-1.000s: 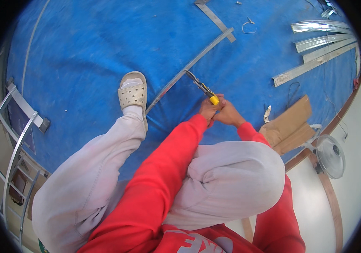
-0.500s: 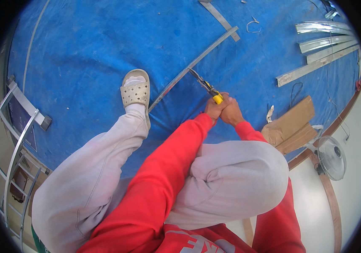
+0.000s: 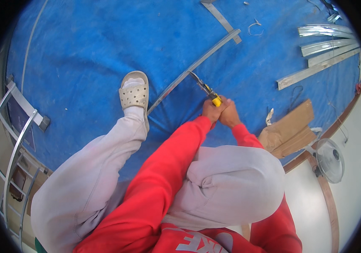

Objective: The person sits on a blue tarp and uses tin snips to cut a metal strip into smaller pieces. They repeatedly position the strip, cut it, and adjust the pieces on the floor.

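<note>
A pair of tin snips [image 3: 205, 88] with yellow grips points up and left from my hands. Its jaws meet the edge of a long, thin metal channel [image 3: 208, 62] lying slantwise on the blue sheet. Both of my hands are closed together round the handles: my left hand [image 3: 210, 111] on the near-left side, my right hand [image 3: 230, 115] pressed against it on the right. The channel's lower end runs beside my sandalled foot [image 3: 134, 93]; whether the shoe touches it I cannot tell. Its upper end crosses a shorter metal strip [image 3: 218, 17].
Several metal profiles [image 3: 315, 69] lie fanned out at the far right. Torn cardboard [image 3: 288, 128] rests right of my hands, with a clear round fan [image 3: 330, 160] behind it. A metal ladder [image 3: 13, 147] stands at the left. A bent wire [image 3: 255, 28] lies near the channel's top.
The whole view has shifted a little. My hands stay wrapped round the tin snips, whose jaws remain at the channel's edge.
</note>
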{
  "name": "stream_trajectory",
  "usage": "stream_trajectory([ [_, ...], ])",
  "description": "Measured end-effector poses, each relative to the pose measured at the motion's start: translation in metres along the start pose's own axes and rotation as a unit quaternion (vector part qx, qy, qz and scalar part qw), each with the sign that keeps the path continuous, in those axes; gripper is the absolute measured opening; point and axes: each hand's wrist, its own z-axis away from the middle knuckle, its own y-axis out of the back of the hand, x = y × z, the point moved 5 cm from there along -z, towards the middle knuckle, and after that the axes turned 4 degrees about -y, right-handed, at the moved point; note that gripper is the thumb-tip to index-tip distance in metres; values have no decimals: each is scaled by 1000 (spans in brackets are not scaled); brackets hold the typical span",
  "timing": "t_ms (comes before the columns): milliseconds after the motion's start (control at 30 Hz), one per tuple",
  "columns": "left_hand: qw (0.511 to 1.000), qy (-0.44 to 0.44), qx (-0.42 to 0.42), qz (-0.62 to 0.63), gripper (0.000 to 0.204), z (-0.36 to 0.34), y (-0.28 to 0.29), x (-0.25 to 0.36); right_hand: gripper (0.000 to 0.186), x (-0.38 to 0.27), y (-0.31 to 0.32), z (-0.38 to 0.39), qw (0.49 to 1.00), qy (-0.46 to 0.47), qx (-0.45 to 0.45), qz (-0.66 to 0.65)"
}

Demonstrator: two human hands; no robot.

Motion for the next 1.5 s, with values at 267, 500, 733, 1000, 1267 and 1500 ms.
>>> stream_trajectory([
  [267,998,61,-14,-1,33,5,-1,5,46,-3,3,4,1000,7,2,29],
  [500,994,76,-50,68,33,16,-8,20,42,-26,14,21,999,-20,-30,37],
  [733,992,70,-88,-50,71,10,7,6,47,-14,11,17,981,10,-108,-161],
  [1000,982,85,-139,-95,82,19,18,-2,47,-17,19,25,965,-25,-186,-184],
  [1267,990,121,-63,29,79,30,21,7,50,-34,16,34,990,-59,-109,-74],
  [1500,986,124,-88,-74,65,19,18,18,55,-31,16,33,988,-80,-64,-117],
])
